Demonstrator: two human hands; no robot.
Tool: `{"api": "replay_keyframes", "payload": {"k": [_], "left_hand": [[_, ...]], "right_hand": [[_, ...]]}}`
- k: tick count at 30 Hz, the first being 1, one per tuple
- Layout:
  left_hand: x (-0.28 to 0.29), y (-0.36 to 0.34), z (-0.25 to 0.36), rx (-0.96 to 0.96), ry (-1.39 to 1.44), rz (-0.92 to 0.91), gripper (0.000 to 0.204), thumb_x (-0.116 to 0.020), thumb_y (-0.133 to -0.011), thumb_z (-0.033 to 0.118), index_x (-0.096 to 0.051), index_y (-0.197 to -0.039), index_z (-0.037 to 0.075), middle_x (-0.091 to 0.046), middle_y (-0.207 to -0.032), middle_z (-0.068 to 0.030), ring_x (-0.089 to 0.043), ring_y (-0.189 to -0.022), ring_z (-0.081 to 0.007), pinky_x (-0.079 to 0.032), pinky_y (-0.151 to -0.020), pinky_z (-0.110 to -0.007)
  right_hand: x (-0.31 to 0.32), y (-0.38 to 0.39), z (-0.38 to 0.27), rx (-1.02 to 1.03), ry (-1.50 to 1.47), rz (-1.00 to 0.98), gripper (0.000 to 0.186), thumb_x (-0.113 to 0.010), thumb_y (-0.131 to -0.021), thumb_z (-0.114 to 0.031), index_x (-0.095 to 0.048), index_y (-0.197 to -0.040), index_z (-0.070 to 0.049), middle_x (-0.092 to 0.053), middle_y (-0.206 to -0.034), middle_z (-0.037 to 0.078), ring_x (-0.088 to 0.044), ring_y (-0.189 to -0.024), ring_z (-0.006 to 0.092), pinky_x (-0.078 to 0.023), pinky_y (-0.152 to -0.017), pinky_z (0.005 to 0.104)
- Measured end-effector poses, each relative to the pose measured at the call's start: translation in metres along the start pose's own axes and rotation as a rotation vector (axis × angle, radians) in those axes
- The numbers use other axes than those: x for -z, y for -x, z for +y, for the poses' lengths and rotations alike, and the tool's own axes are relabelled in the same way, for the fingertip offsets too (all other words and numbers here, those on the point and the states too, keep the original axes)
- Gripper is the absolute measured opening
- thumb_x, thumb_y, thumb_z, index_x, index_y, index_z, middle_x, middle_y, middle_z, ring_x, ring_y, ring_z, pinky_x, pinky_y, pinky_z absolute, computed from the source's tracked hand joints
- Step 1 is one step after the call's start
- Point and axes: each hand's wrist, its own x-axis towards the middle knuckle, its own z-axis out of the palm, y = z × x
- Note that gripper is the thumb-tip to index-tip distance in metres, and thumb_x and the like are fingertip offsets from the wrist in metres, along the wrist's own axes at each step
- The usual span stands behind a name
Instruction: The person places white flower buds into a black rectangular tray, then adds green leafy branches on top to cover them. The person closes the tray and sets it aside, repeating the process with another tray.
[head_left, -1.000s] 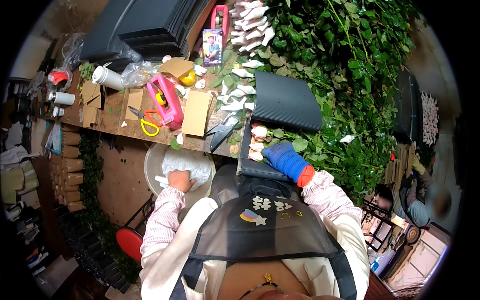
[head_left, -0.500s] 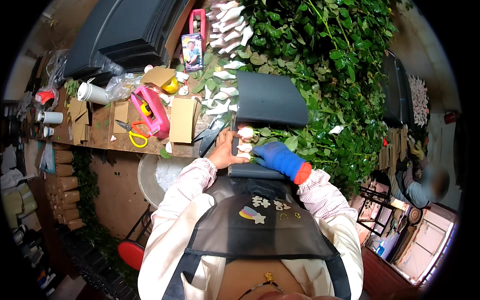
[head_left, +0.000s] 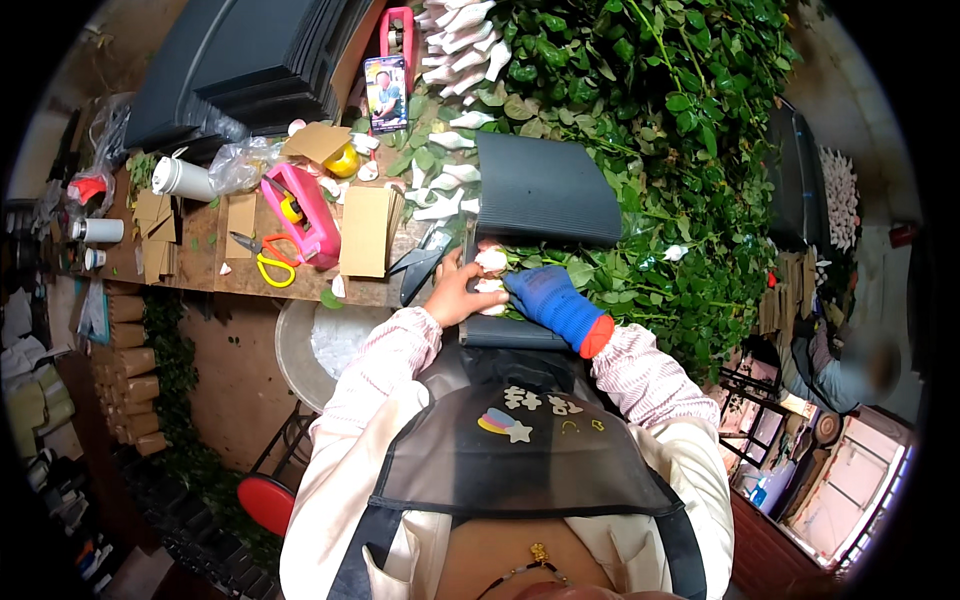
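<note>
Several pale pink-white roses point(head_left: 490, 259) lie side by side inside a folded dark corrugated sheet point(head_left: 548, 188), heads toward the left. My bare left hand point(head_left: 458, 292) is closed around the lower heads, thumb across them and fingers along the sheet's left edge. My right hand point(head_left: 545, 298), in a blue glove with a red-orange cuff, has its curled fingertips against the roses just behind their heads. Its grip is partly hidden by the glove. The sheet's near flap point(head_left: 512, 333) lies below both hands, and green leaves spread out to the right.
Dark-handled shears point(head_left: 418, 268) lie left of my left hand. Beyond are cardboard pieces point(head_left: 364, 232), a pink tape dispenser point(head_left: 305, 218), and scissors point(head_left: 268, 258). Wrapped white flower heads point(head_left: 462, 45) and leafy stems point(head_left: 640, 90) pile up behind. A round bin point(head_left: 300, 350) stands below the table edge.
My left hand has shifted slightly right, its thumb now over the lower rose heads. My gloved right hand has drawn up a little, close behind the heads.
</note>
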Motion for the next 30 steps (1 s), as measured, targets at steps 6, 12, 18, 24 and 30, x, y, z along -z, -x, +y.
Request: {"api": "replay_keyframes", "payload": {"k": [6, 12, 18, 24, 30], "left_hand": [[-0.006, 0.006, 0.012, 0.026, 0.020, 0.145, 0.045, -0.093, -0.075, 0.040, -0.075, -0.109, 0.016, -0.042, -0.154, -0.0280, -0.040, -0.141, -0.0459, -0.033, -0.120, -0.051], [0.000, 0.002, 0.017, -0.019, 0.046, 0.135, 0.081, -0.090, -0.077, 0.042, -0.053, -0.137, 0.004, -0.047, -0.147, -0.0270, -0.044, -0.136, -0.0422, -0.034, -0.116, -0.049], [-0.003, 0.001, 0.019, 0.010, -0.032, 0.133, 0.079, -0.088, -0.078, 0.043, -0.059, -0.145, 0.014, -0.051, -0.147, -0.0214, -0.043, -0.138, -0.0397, -0.035, -0.116, -0.047], [-0.019, -0.008, 0.020, 0.071, 0.050, 0.297, 0.045, -0.088, -0.078, 0.039, -0.079, -0.117, 0.019, -0.049, -0.150, -0.0259, -0.046, -0.135, -0.0438, -0.037, -0.115, -0.050], [-0.020, -0.007, 0.019, 0.117, 0.027, 0.296, 0.038, -0.088, -0.079, 0.038, -0.078, -0.108, 0.015, -0.045, -0.153, -0.0319, -0.041, -0.144, -0.0464, -0.035, -0.119, -0.051]], "right_hand": [[0.040, 0.013, -0.011, -0.158, -0.084, 0.150, 0.033, -0.066, -0.095, -0.043, -0.067, -0.111, -0.014, -0.074, -0.090, 0.014, -0.073, -0.083, 0.0345, -0.055, -0.070, 0.0499], [0.003, -0.009, 0.012, -0.050, 0.076, 0.199, 0.026, -0.069, -0.093, -0.039, -0.065, -0.106, -0.016, -0.074, -0.086, 0.010, -0.073, -0.077, 0.0327, -0.054, -0.066, 0.0488], [-0.003, -0.006, 0.014, 0.025, 0.100, 0.208, 0.025, -0.070, -0.092, -0.036, -0.064, -0.106, -0.017, -0.074, -0.084, 0.010, -0.073, -0.076, 0.0323, -0.054, -0.064, 0.0481], [0.016, 0.000, 0.013, -0.044, 0.019, 0.113, 0.033, -0.063, -0.097, -0.042, -0.064, -0.119, -0.016, -0.074, -0.087, 0.015, -0.073, -0.078, 0.0355, -0.055, -0.067, 0.0506], [0.011, -0.006, 0.030, -0.134, -0.209, 0.293, 0.040, -0.063, -0.097, -0.049, -0.072, -0.121, -0.018, -0.075, -0.093, 0.017, -0.072, -0.084, 0.0398, -0.056, -0.074, 0.0523]]}}
